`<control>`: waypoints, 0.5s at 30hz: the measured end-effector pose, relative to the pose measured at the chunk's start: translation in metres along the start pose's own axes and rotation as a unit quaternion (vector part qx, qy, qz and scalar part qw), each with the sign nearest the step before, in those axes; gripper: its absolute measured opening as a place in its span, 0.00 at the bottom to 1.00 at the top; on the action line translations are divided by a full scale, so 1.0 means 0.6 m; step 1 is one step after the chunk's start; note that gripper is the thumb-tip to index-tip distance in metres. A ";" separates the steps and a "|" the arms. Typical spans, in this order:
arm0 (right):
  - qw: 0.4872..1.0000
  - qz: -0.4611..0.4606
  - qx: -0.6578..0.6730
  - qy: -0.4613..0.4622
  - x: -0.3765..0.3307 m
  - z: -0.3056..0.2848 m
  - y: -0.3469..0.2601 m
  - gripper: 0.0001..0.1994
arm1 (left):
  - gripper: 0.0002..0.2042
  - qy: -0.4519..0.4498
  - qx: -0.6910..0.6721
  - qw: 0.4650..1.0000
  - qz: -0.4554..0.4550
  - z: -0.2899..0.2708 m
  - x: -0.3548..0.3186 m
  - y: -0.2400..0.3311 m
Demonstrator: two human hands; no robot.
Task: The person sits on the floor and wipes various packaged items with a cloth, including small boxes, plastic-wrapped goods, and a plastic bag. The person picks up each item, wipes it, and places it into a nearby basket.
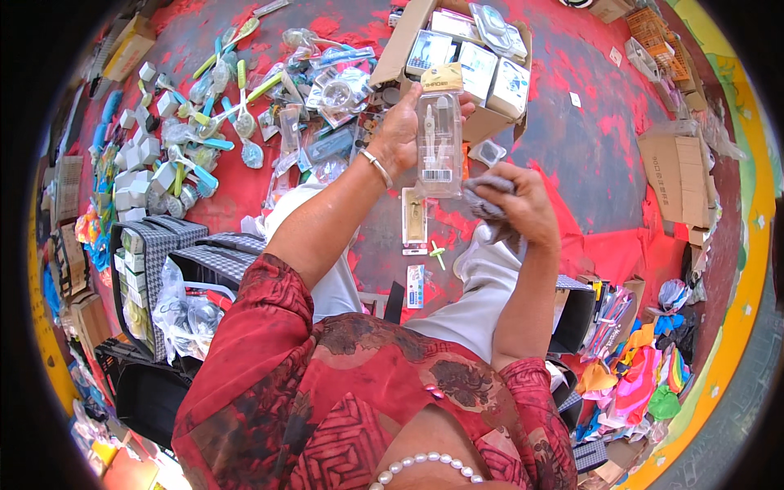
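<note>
My left hand point(398, 131) grips a clear plastic blister pack point(439, 143) with a yellow header card, held upright in front of me; a small metal tool shows inside it. My right hand point(523, 204) is closed on a crumpled grey cloth point(483, 200), which touches the pack's lower right corner. A silver bangle circles my left wrist. Below the hands, on the red floor between my knees, lie another narrow pack point(414, 219) and a small flat packet point(415, 286).
An open cardboard box point(400, 49) of similar packs stands just beyond my hands. Loose packaged items and blue-green utensils point(220, 106) litter the floor at upper left. Checked boxes point(155, 245) sit to my left, flattened cartons point(678, 171) to the right, colourful goods point(637, 376) at lower right.
</note>
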State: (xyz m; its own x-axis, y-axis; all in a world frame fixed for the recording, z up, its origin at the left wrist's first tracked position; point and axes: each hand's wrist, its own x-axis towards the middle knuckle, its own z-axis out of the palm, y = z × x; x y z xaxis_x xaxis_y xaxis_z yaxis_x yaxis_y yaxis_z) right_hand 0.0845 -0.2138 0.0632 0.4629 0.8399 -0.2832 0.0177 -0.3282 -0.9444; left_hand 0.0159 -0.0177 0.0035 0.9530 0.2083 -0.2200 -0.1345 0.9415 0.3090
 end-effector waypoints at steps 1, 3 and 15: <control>0.997 0.033 0.056 0.041 -0.001 -0.008 -0.002 0.05 | 0.29 0.008 -0.016 1.000 -0.012 0.001 -0.001 -0.003; 0.972 0.075 0.194 0.106 0.004 -0.020 -0.006 0.08 | 0.29 -0.002 0.000 1.000 -0.014 0.002 -0.001 -0.009; 0.890 -0.205 -0.157 0.375 0.054 0.083 0.027 0.09 | 0.25 -0.040 -0.006 0.988 -0.151 -0.007 -0.003 -0.047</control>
State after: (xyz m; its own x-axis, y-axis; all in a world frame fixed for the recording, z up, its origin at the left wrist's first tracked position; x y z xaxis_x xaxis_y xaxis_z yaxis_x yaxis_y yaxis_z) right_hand 0.0561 -0.1702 0.0305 0.8204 0.4305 0.3763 0.5132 -0.2645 -0.8165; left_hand 0.0170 -0.0435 -0.0086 0.9683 -0.1042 -0.2269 0.1572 0.9606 0.2294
